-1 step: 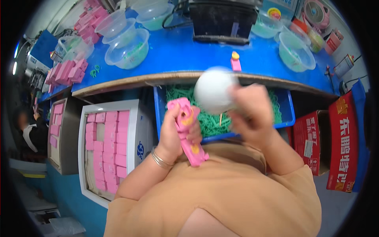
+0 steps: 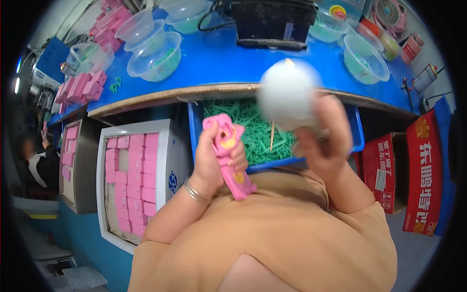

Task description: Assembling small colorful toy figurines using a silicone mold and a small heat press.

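My left hand [image 2: 216, 155] is closed round a long pink moulded piece [image 2: 226, 146] with yellow patches and a hollow near its top. Its lower end reaches down to my shirt. My right hand [image 2: 326, 136], blurred by motion, is closed on a white round object [image 2: 288, 95] held up before the table edge; any handle is hidden. Beneath and between the hands lies a blue tray [image 2: 360, 131] filled with thin green pieces [image 2: 258, 141]. From these green pieces a thin wooden stick [image 2: 272, 136] stands up. The two hands are apart.
On the blue table [image 2: 209, 63] stand clear bowls [image 2: 155, 58] with green bits, a black box [image 2: 272, 24] and pink blocks [image 2: 80, 87]. A white-framed crate [image 2: 102, 185] of pink blocks is at left, red cartons [image 2: 384, 170] at right. Another person [image 2: 36, 158] sits far left.
My right hand has moved right with the white round object, which rose and now covers the small pink piece on the table. My left hand keeps its hold on the pink piece.
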Demonstrator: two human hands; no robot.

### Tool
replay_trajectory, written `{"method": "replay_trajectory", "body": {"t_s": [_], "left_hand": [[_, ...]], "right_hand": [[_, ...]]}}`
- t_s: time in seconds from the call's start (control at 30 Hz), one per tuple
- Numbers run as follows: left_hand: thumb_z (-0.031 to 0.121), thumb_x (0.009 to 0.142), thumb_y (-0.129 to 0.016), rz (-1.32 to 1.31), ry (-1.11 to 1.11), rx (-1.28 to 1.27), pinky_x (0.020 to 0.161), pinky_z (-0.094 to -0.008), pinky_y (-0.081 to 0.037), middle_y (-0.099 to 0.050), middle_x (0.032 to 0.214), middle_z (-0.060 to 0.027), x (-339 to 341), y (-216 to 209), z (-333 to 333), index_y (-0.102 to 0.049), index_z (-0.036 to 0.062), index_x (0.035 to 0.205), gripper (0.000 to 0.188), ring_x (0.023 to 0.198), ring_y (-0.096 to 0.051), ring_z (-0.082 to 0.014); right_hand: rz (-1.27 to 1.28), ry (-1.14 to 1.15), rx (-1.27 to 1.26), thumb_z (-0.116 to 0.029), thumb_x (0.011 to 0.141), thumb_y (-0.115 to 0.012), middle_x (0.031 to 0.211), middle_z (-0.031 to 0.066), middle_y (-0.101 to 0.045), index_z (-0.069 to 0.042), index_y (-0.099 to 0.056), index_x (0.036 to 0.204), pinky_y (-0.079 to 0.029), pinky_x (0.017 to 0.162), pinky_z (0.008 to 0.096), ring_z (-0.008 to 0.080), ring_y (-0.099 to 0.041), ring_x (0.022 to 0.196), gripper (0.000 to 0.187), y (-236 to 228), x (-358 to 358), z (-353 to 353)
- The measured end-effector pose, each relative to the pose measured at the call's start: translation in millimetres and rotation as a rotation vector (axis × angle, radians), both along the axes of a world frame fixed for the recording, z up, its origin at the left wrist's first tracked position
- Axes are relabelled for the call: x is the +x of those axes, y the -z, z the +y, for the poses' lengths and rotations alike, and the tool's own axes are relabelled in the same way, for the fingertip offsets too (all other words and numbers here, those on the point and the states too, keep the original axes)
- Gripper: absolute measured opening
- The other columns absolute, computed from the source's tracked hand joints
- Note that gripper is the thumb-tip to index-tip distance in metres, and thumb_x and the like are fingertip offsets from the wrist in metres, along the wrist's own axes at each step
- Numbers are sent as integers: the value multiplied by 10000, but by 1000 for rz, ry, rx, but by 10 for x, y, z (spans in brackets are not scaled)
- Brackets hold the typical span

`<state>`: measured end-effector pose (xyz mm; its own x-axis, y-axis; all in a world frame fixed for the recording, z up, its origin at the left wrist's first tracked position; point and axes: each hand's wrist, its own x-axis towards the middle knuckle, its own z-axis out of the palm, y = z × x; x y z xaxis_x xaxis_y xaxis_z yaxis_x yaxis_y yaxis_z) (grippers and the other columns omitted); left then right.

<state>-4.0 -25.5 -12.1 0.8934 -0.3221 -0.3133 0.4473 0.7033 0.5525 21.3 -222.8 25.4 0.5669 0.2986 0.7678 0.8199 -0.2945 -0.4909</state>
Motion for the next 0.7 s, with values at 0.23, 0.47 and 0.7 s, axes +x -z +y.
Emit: {"method": "replay_trajectory", "body": {"t_s": [0.23,0.47,0.7], "left_hand": [[562,885,-325,-29,-85,334,564,-313,-471,-582,742,-98,166,-35,-232,-566,51,994,576,616,-560,-179],[641,867,-262,-207,142,-123,434,-260,-316,-363,569,-33,75,-131,-121,-384,-2,1270,769,439,-315,-95],[762,759,-346,-195,209,-238,436,-254,-323,-394,602,-34,-1,-155,-192,-266,45,1362,941,448,-327,-92]], "right_hand": [[-99,-57,-283,-66,707,-661,749,30,-582,-118,-588,1139,-359,605,330,193,-530,668,441,263,56,-57],[-242,601,-315,-168,769,-644,794,46,-598,-115,-583,1149,-362,723,369,217,-532,770,389,-10,698,-522],[-90,36,-195,-287,686,-725,961,88,-599,-48,-606,1038,-366,859,389,273,-533,934,442,-138,273,-105]]}}
